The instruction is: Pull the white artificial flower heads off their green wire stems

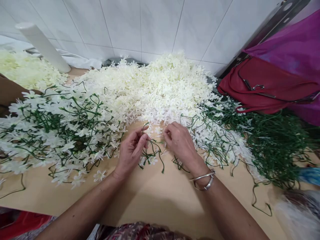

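My left hand is over the middle of the table, its thumb and fingers closed on a green stem whose tip sticks up past the fingertips. Just to its right is my right hand, fingers curled together above small white petals; what it holds, if anything, is hidden. Below and between the hands lie several green stems with a white flower. Behind both hands spreads a large heap of loose white blossoms.
Left of my hands, white flowers on green stems are piled. Bare green stems lie at the right, below a red bag and purple plastic. A white roll leans near the tiled wall.
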Available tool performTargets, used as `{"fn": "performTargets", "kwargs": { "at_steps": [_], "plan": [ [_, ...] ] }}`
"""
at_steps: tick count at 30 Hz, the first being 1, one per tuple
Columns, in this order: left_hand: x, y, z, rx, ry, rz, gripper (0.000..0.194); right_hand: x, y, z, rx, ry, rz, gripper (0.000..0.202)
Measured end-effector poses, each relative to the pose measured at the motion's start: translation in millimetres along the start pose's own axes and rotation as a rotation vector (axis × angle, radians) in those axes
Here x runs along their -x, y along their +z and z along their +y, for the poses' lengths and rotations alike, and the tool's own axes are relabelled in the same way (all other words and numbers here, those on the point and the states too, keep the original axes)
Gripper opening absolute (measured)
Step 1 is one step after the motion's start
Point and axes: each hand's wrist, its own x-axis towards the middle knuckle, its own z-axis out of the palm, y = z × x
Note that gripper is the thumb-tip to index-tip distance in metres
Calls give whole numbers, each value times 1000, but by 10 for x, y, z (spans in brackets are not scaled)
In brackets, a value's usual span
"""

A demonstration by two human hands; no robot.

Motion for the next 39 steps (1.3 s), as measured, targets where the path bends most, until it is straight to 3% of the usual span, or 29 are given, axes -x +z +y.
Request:
{"fn": "performTargets", "kwargs": {
  "at_steps": [3,8,11,14,17,19,22,27,31,39],
  "plan": [
    [-3,-9,-18,-24,-15,-15,33,-40,8,-48,-27,-12,24,10],
    [2,-50,-9,-82,-5,54,32,-171,102,-161,-2,-58,-53,8],
    [3,-63,41,-161,33,-15,28,-186,93,-113,-35,-46,-43,14],
    [-7,-43,78,-292,156,-71,28,-146,37,3,-318,56,42,14],
    [-29,-8,81,-356,250,12,22,-86,-3,68,-798,179,84,6],
    [-42,7,70,-354,248,46,20,-43,-2,33,-1056,227,57,13],
    [-43,4,43,-303,190,20,25,22,24,-118,-1246,256,18,18],
    [-5,-28,-26,-194,71,57,21,112,47,-322,-1221,270,19,12],
    [-9,-33,-46,-63,-42,125,22,158,46,-325,-1141,260,142,9],
    [-14,-11,-32,-12,-35,156,20,240,110,-437,-1029,217,227,3]
  ]
}}
